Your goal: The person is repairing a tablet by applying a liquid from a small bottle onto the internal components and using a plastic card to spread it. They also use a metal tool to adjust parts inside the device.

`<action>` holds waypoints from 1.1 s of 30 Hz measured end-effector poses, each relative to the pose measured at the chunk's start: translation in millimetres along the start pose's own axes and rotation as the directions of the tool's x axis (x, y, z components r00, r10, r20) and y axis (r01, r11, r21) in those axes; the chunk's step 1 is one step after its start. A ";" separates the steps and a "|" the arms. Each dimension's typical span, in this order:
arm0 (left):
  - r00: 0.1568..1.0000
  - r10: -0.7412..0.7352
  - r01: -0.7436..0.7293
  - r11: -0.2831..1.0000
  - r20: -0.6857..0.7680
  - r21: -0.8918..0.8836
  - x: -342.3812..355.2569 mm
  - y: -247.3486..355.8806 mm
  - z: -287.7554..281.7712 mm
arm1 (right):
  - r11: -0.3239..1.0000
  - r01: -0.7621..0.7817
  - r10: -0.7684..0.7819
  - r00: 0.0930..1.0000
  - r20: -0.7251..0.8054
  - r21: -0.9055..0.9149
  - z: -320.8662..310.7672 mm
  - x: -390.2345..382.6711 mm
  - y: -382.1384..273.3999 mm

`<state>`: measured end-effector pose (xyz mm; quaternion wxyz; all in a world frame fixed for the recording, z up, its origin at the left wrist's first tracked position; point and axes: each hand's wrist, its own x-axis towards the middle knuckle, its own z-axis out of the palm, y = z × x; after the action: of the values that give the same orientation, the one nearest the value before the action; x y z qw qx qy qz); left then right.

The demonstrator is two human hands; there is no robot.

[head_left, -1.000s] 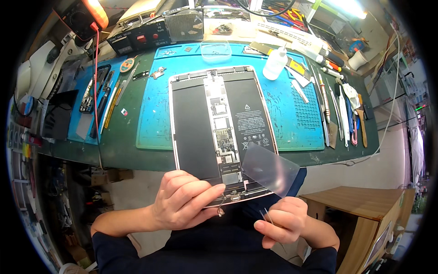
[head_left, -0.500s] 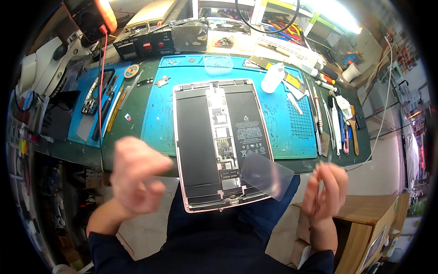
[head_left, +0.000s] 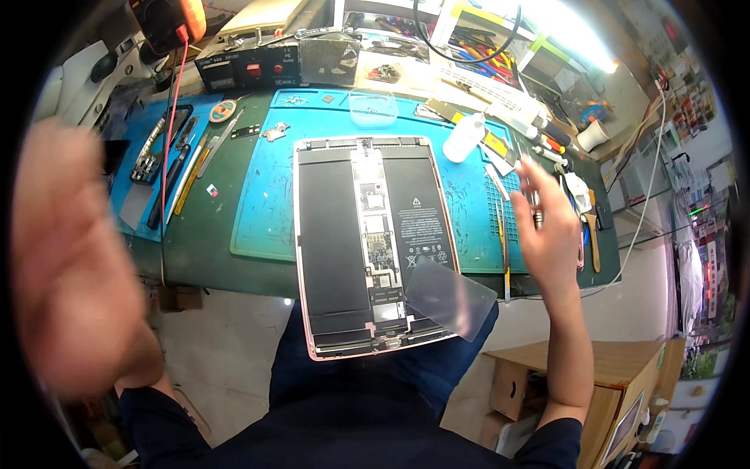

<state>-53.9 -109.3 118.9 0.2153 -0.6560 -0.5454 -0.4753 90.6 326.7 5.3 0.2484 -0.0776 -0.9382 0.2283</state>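
Here, a clear sheet (head_left: 451,295) overlaps the opened tablet (head_left: 336,234) between the blurred left hand (head_left: 74,258), grip unclear, and the right hand (head_left: 549,227), fingers parted. Beyond both, a plastic box (head_left: 373,121) shows indistinct contents.

Elec. repair wkshp: opened tablet (head_left: 334,234), blue mat (head_left: 266,207), multimeter (head_left: 158,25), misc. tools (head_left: 186,180).

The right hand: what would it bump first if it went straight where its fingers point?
Probably the flat yellow-and-dark strip, just ahead of the right hand. I can't tell how high the hand is, so it might pass over instead.
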 end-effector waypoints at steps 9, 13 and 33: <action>0.907 -0.345 0.302 0.932 0.240 0.199 -38.2 -73.0 146.9 | 0.987 0.065 -0.059 0.997 0.043 -0.144 46.3 63.0 20.2; 0.895 -0.287 0.255 0.957 0.340 0.137 -40.0 -62.1 155.5 | 0.995 0.046 -0.049 0.999 -0.024 -0.084 42.6 48.6 17.7; 0.867 -0.364 0.321 0.931 0.341 0.176 -58.6 -46.6 135.2 | 0.994 0.050 -0.051 0.999 0.008 0.096 61.2 68.1 22.0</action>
<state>-41.5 -16.4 -3.9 0.0584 -0.6126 -0.7098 -0.3429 1.7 339.9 -22.9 0.2524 -0.0408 -0.9291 0.2670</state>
